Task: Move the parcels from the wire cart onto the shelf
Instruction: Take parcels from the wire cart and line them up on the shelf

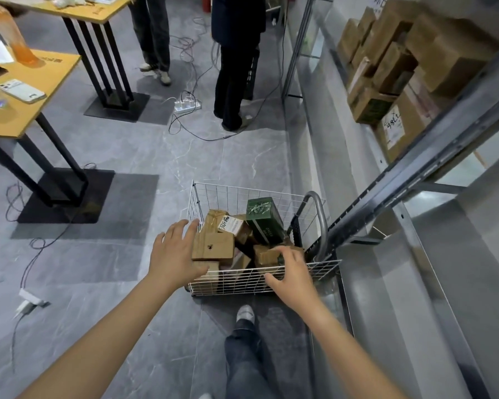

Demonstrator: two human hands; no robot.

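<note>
A white wire cart (323, 269) stands on the floor beside the metal shelf (432, 165) and holds several brown cardboard parcels and a green box (264, 218). My left hand (175, 251) reaches over the cart's left side with fingers spread, right by a brown parcel (213, 247). My right hand (290, 276) hovers over the cart's near right corner, fingers loosely bent above another brown parcel (267, 256). Neither hand holds anything. Several brown parcels (392, 64) lie stacked on the upper shelf at the right.
Two people stand ahead near a power strip (188, 105) with cables trailing across the grey floor. Two yellow-topped tables (29, 90) on black bases stand at the left. My foot (245, 313) is just behind the cart.
</note>
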